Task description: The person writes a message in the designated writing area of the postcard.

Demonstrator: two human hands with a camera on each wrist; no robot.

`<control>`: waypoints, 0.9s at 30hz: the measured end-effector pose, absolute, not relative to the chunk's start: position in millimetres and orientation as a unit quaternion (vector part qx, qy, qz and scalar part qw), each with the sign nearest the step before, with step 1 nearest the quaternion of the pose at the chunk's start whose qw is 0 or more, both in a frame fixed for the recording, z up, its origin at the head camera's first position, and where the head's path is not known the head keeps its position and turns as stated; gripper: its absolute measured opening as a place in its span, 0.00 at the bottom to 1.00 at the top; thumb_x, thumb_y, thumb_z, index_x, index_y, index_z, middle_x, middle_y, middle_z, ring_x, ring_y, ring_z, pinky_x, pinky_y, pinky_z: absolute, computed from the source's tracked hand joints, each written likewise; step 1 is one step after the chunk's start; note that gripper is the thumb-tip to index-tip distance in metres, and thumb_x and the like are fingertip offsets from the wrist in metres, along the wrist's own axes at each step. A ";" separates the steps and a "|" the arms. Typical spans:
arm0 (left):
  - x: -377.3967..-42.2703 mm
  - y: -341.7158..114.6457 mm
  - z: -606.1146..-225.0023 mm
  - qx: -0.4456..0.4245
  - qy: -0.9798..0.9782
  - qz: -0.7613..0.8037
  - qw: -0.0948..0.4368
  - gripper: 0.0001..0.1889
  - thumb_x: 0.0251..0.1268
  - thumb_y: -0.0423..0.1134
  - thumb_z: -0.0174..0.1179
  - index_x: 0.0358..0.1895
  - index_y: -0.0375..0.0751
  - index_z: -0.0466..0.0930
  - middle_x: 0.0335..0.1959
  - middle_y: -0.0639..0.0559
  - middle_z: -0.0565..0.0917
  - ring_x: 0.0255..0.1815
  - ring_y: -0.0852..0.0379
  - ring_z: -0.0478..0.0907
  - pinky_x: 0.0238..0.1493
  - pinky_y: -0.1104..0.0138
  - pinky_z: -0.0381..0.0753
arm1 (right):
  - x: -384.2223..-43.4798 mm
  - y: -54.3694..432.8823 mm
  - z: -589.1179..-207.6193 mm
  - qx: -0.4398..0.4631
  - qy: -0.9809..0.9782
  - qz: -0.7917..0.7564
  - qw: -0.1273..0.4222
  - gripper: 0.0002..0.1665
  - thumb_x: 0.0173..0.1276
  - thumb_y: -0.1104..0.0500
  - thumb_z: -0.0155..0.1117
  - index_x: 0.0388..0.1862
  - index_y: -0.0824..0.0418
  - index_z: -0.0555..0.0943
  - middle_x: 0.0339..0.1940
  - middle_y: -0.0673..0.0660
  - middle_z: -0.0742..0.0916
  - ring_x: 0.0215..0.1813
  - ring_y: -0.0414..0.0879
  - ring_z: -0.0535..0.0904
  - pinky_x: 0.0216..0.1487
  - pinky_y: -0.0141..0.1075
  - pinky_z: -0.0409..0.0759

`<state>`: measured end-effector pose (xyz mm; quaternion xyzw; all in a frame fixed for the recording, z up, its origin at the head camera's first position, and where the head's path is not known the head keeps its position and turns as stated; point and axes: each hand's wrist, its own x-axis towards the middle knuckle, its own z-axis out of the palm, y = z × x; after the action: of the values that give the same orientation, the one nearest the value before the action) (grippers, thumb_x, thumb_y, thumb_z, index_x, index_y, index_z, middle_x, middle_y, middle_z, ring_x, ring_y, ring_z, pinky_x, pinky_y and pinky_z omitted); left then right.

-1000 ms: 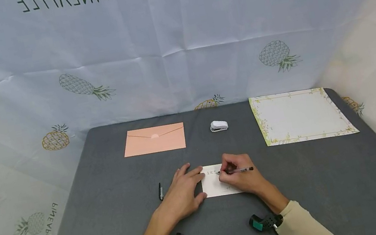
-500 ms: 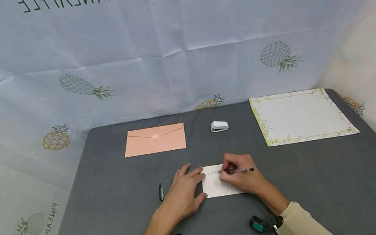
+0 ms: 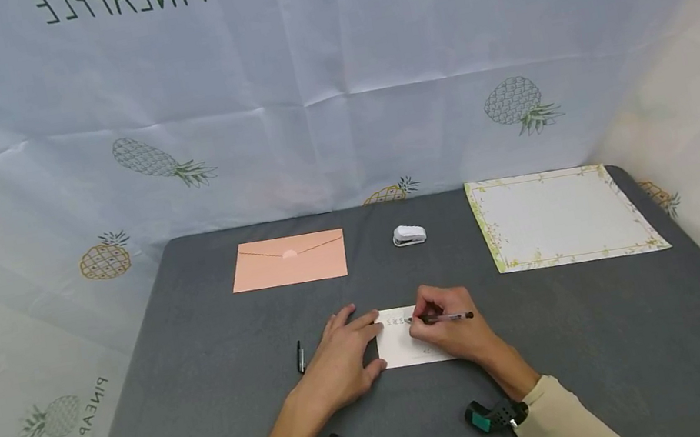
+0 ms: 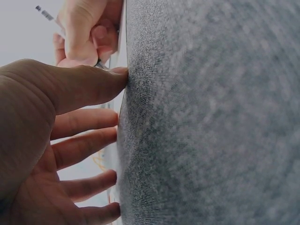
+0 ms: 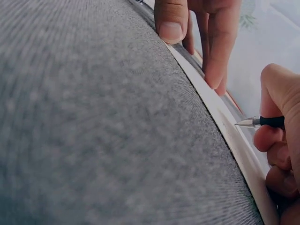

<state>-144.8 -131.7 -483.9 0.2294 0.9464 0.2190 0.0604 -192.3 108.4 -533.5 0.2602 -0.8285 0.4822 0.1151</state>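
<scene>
A small white card (image 3: 404, 346) lies on the grey table, with a short row of handwriting near its top edge. My right hand (image 3: 456, 325) pinches a pen (image 3: 452, 317) with a clear barrel and a black grip. In the right wrist view the pen's metal tip (image 5: 246, 123) points down at the card, right at its surface. My left hand (image 3: 340, 361) is spread flat, its fingertips and thumb resting at the card's left edge. The heel of the right hand covers the card's lower right part.
A black pen cap (image 3: 300, 357) lies left of the left hand. Farther back are a peach envelope (image 3: 289, 270), a small white stapler (image 3: 409, 234) and a large white sheet with a floral border (image 3: 557, 217). A pineapple-print cloth (image 3: 322, 59) hangs behind the table.
The pen tip has shifted very slightly at the row of handwriting, where a little more writing shows. The left hand stays in place at the card's edge.
</scene>
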 end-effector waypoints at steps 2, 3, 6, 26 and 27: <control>-144.6 -131.7 -483.8 0.229 0.946 0.219 0.061 0.28 0.66 0.41 0.80 0.68 0.38 0.86 0.76 0.45 0.81 0.84 0.32 0.68 0.81 0.31 0.65 | -192.5 108.4 -534.4 0.262 -0.827 0.484 0.116 0.19 0.54 0.71 0.71 0.23 0.46 0.77 0.20 0.40 0.79 0.23 0.33 0.69 0.24 0.28 0.65; -144.5 -131.9 -483.8 0.230 0.946 0.218 0.060 0.28 0.66 0.41 0.80 0.68 0.38 0.87 0.76 0.45 0.81 0.84 0.32 0.68 0.81 0.31 0.65 | -192.7 108.4 -534.8 0.262 -0.826 0.485 0.117 0.19 0.54 0.71 0.70 0.23 0.46 0.77 0.20 0.40 0.79 0.23 0.33 0.69 0.24 0.28 0.65; -144.4 -132.0 -483.5 0.230 0.947 0.217 0.061 0.28 0.66 0.41 0.80 0.68 0.38 0.86 0.76 0.45 0.81 0.84 0.32 0.68 0.81 0.31 0.65 | -192.9 108.8 -535.7 0.261 -0.827 0.485 0.116 0.20 0.54 0.71 0.70 0.23 0.45 0.77 0.20 0.40 0.79 0.23 0.33 0.69 0.25 0.28 0.64; -144.6 -132.1 -483.3 0.231 0.949 0.205 0.060 0.29 0.66 0.42 0.79 0.69 0.40 0.86 0.77 0.46 0.81 0.84 0.33 0.68 0.81 0.32 0.66 | -192.9 109.2 -534.8 0.265 -0.824 0.488 0.111 0.20 0.53 0.71 0.70 0.21 0.46 0.74 0.19 0.40 0.78 0.22 0.32 0.67 0.24 0.27 0.62; -144.5 -132.1 -483.3 0.231 0.949 0.205 0.060 0.29 0.66 0.42 0.80 0.69 0.40 0.86 0.77 0.46 0.81 0.84 0.33 0.68 0.81 0.32 0.66 | -193.1 109.4 -535.2 0.264 -0.824 0.489 0.112 0.20 0.53 0.71 0.70 0.22 0.46 0.75 0.19 0.40 0.78 0.22 0.33 0.67 0.24 0.27 0.62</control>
<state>-144.5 -132.1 -483.3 0.2308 0.9493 0.2048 0.0600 -193.1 109.4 -535.2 0.2642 -0.8236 0.4893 0.1117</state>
